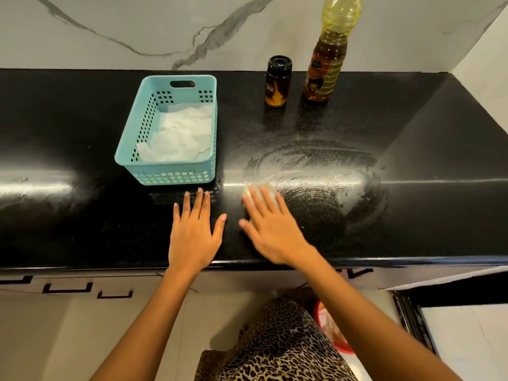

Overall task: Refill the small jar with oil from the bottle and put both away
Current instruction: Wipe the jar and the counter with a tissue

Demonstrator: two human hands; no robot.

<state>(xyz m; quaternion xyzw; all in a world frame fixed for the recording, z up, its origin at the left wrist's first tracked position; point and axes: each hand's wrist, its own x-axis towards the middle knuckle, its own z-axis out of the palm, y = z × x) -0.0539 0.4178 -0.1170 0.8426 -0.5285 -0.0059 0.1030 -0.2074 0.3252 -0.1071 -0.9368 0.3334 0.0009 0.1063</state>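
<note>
A small jar (278, 81) with a black lid stands upright near the back of the black counter (82, 127), holding amber oil. Just right of it stands a tall plastic oil bottle (328, 55) with a yellow label; its top is cut off by the frame. My left hand (193, 232) lies flat on the counter near the front edge, fingers spread, holding nothing. My right hand (270, 229) lies flat beside it, slightly blurred, fingers apart, at the edge of a greasy smear (310, 171). Both hands are well in front of the jar and bottle.
A light blue perforated basket (129, 149) with white paper towels (178, 136) inside sits at the left, just beyond my left hand. A marble wall (137, 28) backs the counter, and a wall corner closes the right side. A red bowl (334, 334) sits on the floor below.
</note>
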